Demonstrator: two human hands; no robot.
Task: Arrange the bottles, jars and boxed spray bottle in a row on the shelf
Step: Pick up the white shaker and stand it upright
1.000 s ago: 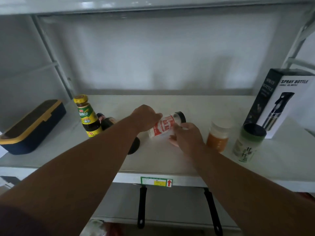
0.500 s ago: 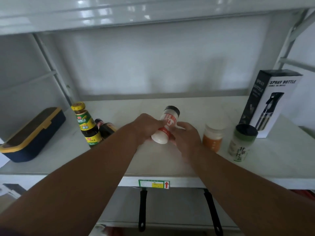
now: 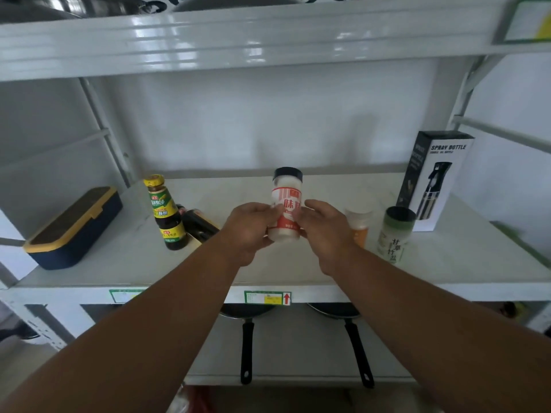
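A white jar [image 3: 285, 201] with a red label and black lid stands upright at the middle of the shelf [image 3: 298, 263]. My left hand [image 3: 249, 226] grips its left side and my right hand [image 3: 323, 231] holds its right side. Left of them stands a dark sauce bottle [image 3: 167, 211] with a yellow cap, and a second dark bottle [image 3: 198, 225] lies on its side behind it. To the right are an orange jar [image 3: 359, 226], partly hidden by my right hand, a green-lidded jar [image 3: 395, 234] and the boxed spray bottle [image 3: 433, 180].
A navy box [image 3: 74, 226] with a yellow rim sits at the shelf's left end. An upper shelf [image 3: 238, 34] hangs overhead. Two black-handled pans [image 3: 247, 347] hang on the level below. Bare shelf surface lies behind the jars.
The white jar went from lying tilted in my hands to standing upright. Both hands stayed on it. The camera tilted upward.
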